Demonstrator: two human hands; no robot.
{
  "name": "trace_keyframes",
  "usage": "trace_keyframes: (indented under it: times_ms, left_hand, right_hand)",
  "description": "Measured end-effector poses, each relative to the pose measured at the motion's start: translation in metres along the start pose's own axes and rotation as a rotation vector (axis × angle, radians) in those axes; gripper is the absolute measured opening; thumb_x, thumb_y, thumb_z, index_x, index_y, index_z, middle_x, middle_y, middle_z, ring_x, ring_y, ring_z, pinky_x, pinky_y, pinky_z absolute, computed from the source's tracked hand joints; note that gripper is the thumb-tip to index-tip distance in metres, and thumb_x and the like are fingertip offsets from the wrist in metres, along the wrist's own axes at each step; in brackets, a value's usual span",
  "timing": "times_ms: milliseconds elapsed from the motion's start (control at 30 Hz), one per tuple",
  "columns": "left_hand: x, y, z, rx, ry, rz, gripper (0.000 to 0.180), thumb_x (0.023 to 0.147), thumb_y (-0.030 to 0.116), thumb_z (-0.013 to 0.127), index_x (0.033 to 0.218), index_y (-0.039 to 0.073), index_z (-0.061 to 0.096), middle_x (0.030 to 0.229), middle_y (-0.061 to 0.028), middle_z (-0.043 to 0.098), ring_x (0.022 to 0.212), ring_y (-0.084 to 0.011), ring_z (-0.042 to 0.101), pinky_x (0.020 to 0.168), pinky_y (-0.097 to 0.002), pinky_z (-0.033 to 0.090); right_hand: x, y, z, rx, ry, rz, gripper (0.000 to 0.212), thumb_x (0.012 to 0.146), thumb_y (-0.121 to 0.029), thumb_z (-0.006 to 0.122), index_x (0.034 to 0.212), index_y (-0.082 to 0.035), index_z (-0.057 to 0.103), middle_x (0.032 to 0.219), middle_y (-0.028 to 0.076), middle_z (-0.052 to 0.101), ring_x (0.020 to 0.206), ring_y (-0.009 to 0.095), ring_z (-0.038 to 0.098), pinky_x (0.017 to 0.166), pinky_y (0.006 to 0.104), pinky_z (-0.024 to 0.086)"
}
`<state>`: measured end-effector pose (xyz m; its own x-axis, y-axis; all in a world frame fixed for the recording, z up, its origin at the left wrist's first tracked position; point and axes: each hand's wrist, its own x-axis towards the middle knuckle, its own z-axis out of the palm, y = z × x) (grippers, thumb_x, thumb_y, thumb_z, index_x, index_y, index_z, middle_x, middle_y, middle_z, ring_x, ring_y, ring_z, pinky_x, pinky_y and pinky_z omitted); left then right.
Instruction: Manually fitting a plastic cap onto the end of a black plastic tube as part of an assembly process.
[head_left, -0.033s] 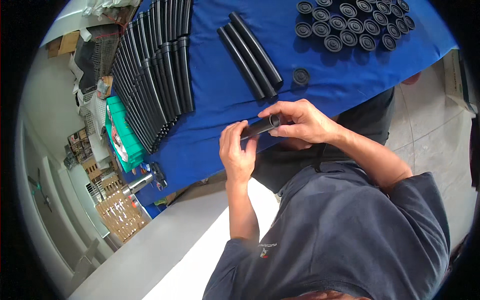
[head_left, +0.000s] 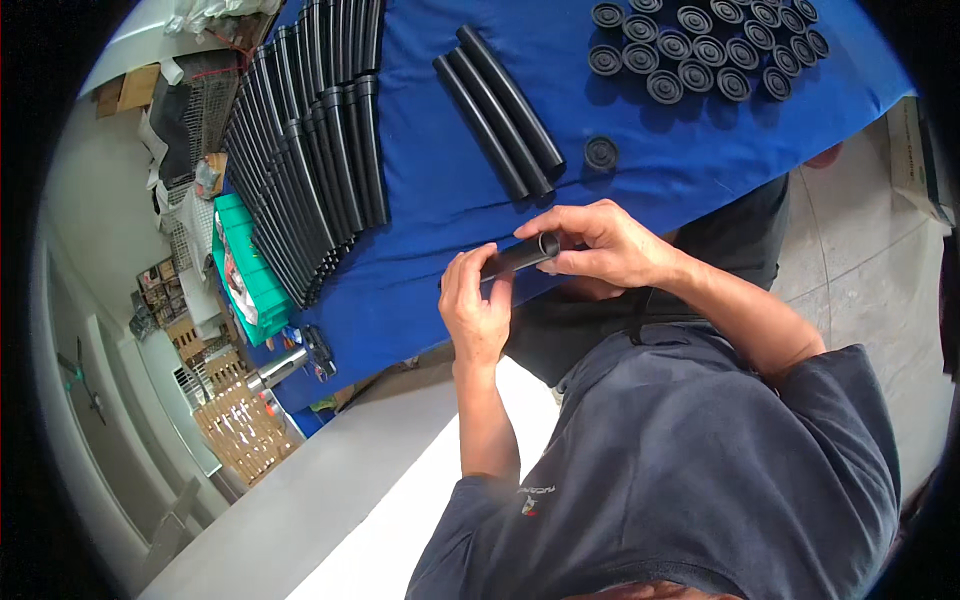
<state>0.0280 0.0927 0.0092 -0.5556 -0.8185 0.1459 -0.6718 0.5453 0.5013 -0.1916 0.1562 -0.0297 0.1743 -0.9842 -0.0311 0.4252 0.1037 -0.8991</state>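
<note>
A short black tube (head_left: 515, 259) is held between my two hands, above the near edge of the blue-covered table. My left hand (head_left: 473, 305) is wrapped round the tube's left part, its thumb along the near side. At the tube's open right end, my right hand (head_left: 610, 245) pinches it with thumb and fingers; the hollow rim faces right. One round black cap (head_left: 600, 153) with ringed steps lies just beyond my right hand. Three longer-looking black tubes (head_left: 500, 115) rest side by side farther back.
Many black tubes (head_left: 310, 170) lie in rows on the left of the blue cloth (head_left: 420, 270). Several round black caps (head_left: 695, 75) are grouped at the far right. A green bin (head_left: 245, 270) and a metal cylindrical tool (head_left: 280, 368) are at the left edge.
</note>
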Motion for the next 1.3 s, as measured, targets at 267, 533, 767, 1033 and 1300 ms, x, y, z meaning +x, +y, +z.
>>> trace_keyframes:
  times_ms: [267, 533, 767, 1033, 1300]
  left_hand:
    - [0.008, 0.016, -0.014, -0.201, -0.182, -0.148, 0.033, 0.084, -0.001, 0.070, 0.116, -0.001, 0.065, 0.103, -0.0110, 0.070, 0.097, -0.0204, 0.069, 0.086, -0.0343, 0.055]
    - [0.004, 0.016, -0.026, -0.632, 0.029, -0.153, 0.028, 0.086, 0.003, 0.073, 0.113, 0.000, 0.065, 0.113, -0.0142, 0.070, 0.100, -0.0207, 0.068, 0.091, -0.0321, 0.050]
    - [0.003, 0.003, -0.025, -1.482, 0.193, -0.473, 0.020, 0.098, 0.014, 0.063, 0.114, 0.002, 0.059, 0.117, -0.0255, 0.066, 0.113, -0.0369, 0.065, 0.082, -0.0423, 0.064]
    - [-0.026, -0.027, 0.019, -2.001, 0.164, -0.787, 0.024, 0.100, 0.013, 0.058, 0.119, -0.001, 0.063, 0.127, -0.0173, 0.064, 0.115, -0.0274, 0.064, 0.089, -0.0361, 0.060]
    - [-0.036, -0.011, 0.025, -2.011, 0.169, -0.856, 0.028, 0.100, 0.021, 0.061, 0.118, 0.001, 0.063, 0.122, -0.0141, 0.066, 0.113, -0.0247, 0.063, 0.085, -0.0352, 0.061]
  right_hand:
    - [0.000, 0.000, -0.003, 0.079, -0.021, -0.037, 0.043, 0.095, -0.012, 0.068, 0.136, -0.006, 0.059, 0.088, 0.004, 0.067, 0.082, 0.010, 0.062, 0.076, 0.0277, 0.052]
    - [0.010, 0.017, 0.003, -0.356, 0.037, -0.382, 0.059, 0.090, -0.031, 0.074, 0.137, 0.000, 0.054, 0.121, 0.017, 0.062, 0.106, 0.027, 0.063, 0.084, 0.0375, 0.054]
    - [0.005, -0.001, 0.000, -0.477, -0.032, -0.275, 0.056, 0.087, -0.026, 0.074, 0.134, 0.000, 0.056, 0.109, 0.018, 0.063, 0.096, 0.032, 0.063, 0.081, 0.0395, 0.052]
    - [0.005, 0.001, 0.005, -0.458, -0.024, -0.272, 0.046, 0.086, -0.003, 0.067, 0.132, -0.004, 0.060, 0.091, 0.015, 0.067, 0.078, 0.029, 0.065, 0.070, 0.0386, 0.050]
    - [0.003, -0.002, -0.001, -0.151, -0.049, -0.054, 0.045, 0.091, -0.005, 0.066, 0.136, -0.006, 0.058, 0.071, 0.005, 0.059, 0.056, 0.012, 0.053, 0.054, 0.0291, 0.045]
